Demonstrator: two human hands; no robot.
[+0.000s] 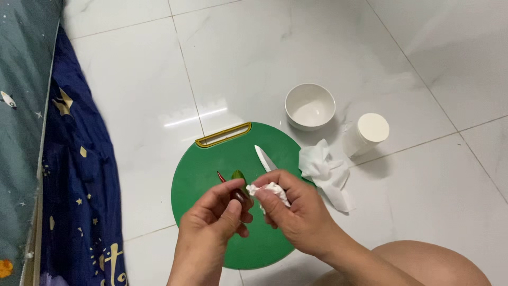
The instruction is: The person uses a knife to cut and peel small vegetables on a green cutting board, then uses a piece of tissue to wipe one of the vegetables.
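Down low, left hand [214,217] pinching a small green and red pepper [238,182], right hand [296,206] squeezing a white tissue [269,191] against it, both hovering over a green cutting board [203,175], knife [265,159] lying nearby.

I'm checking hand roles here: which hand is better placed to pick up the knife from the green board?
Probably the right hand: the knife lies just beyond it, though it first must drop the crumpled tissue. The left hand holds the peppers.
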